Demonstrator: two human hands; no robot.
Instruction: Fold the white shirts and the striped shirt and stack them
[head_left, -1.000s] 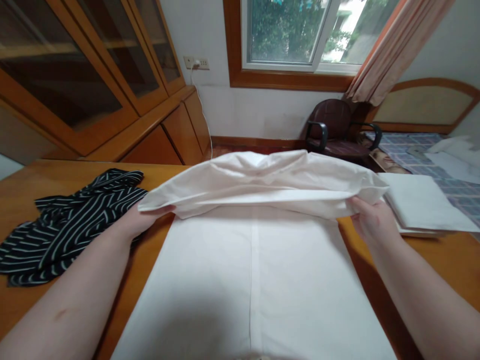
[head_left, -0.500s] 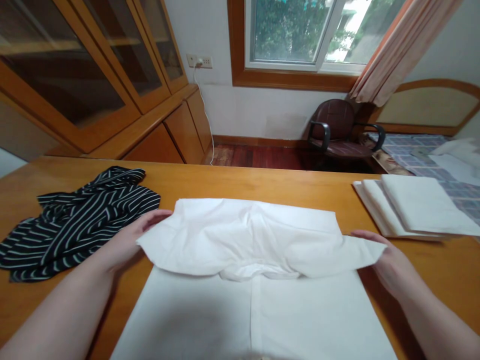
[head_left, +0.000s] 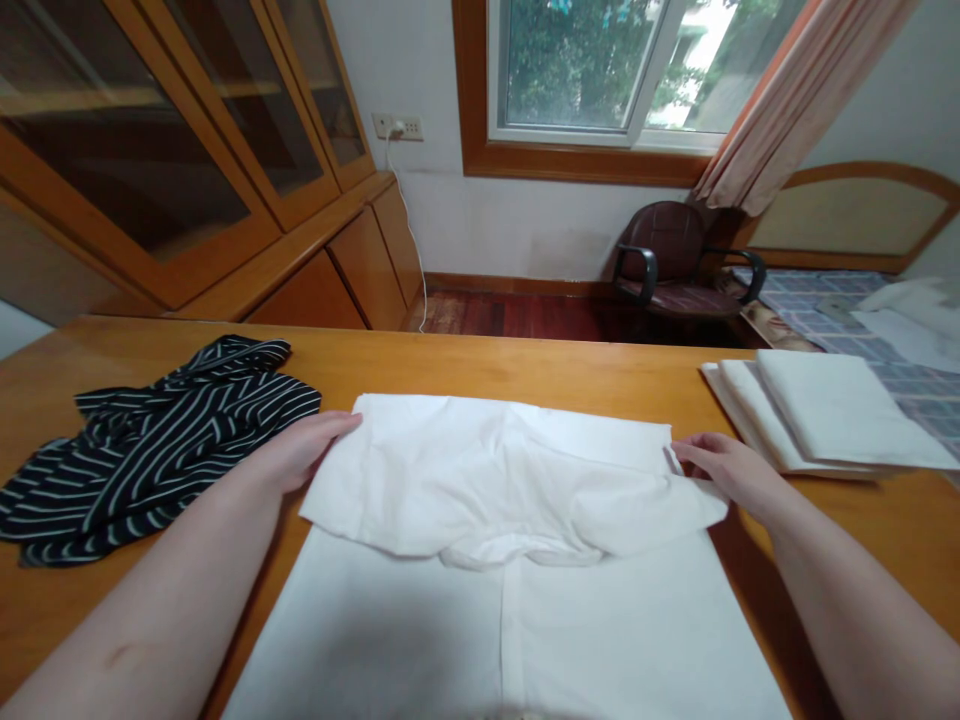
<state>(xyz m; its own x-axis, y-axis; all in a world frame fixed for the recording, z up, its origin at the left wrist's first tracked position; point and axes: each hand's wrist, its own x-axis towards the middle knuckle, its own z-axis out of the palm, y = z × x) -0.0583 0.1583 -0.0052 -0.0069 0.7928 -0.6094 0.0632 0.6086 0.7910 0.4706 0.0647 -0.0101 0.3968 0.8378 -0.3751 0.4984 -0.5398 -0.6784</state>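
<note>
A white cloth (head_left: 495, 610) lies spread on the wooden table (head_left: 525, 375), its far end folded back toward me into a rumpled flap (head_left: 502, 480). My left hand (head_left: 304, 450) rests at the flap's left edge, fingers stretched out and touching the fabric. My right hand (head_left: 724, 470) lies at the flap's right edge, fingers extended with the tips on the cloth's far corner. Neither hand visibly grips anything.
A black garment with white stripes (head_left: 150, 440) lies crumpled on the table's left. A stack of folded white cloths (head_left: 817, 415) sits at the right edge. Beyond the table are a wooden cabinet (head_left: 187, 170), a dark armchair (head_left: 671, 260) and a bed (head_left: 877, 310).
The lifted far end of the white cloth came down folded toward me. Both hands let go of its corners and moved forward along the flap's sides.
</note>
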